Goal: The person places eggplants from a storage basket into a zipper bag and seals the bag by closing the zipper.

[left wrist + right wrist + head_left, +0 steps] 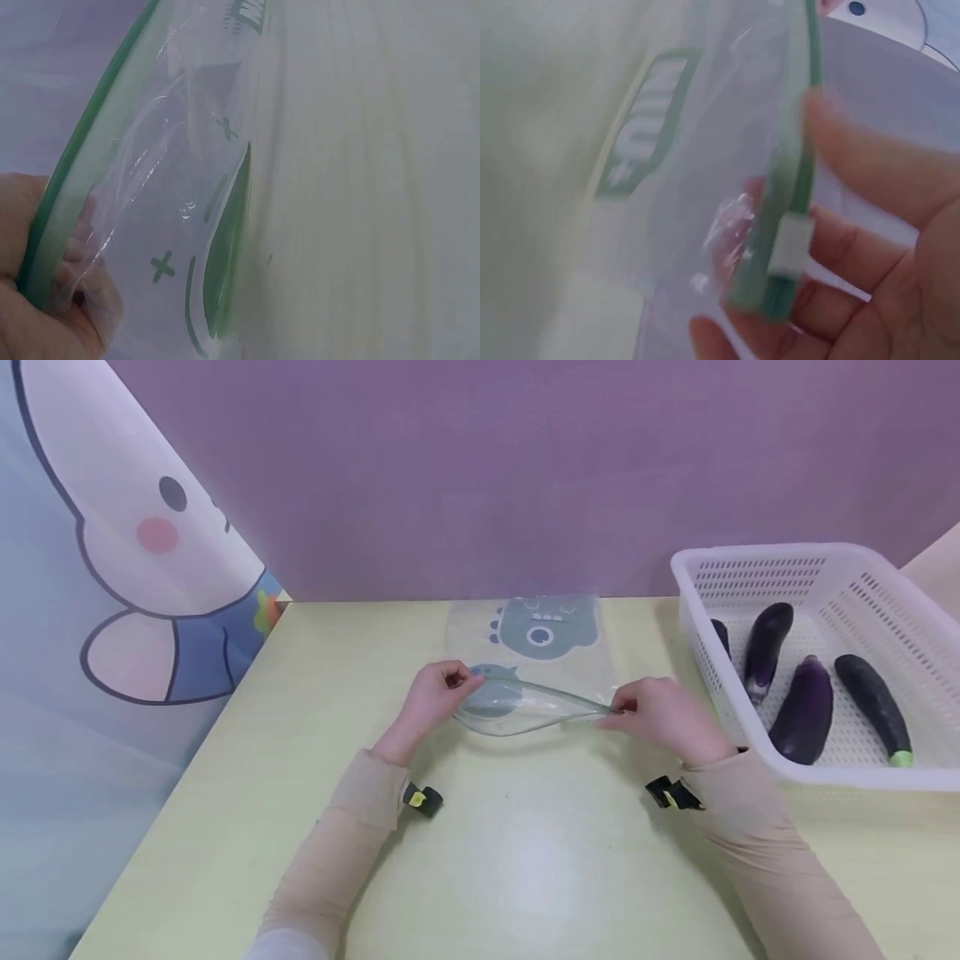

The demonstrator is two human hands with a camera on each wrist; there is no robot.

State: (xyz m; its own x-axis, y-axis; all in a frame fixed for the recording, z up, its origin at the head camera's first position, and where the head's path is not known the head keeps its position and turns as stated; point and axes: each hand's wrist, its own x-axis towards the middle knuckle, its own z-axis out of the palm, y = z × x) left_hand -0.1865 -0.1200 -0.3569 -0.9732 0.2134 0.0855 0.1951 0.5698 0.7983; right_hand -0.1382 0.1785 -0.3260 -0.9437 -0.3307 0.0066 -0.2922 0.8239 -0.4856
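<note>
The bench (540,835) carries a white basket (862,777) of eggplants (804,714), left of which a clear bag (540,668) gapes, its green rim (85,135) pinched by left hand (435,695) and right hand (663,714), the latter near a white slider (791,246).

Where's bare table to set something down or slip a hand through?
Two bare patches on the table: in front of the bag, between left sleeve and right sleeve; and between left sleeve and cartoon backdrop. Crowded: mid-table, where left hand and right hand grip the bag, and the basket where eggplants lie.
</note>
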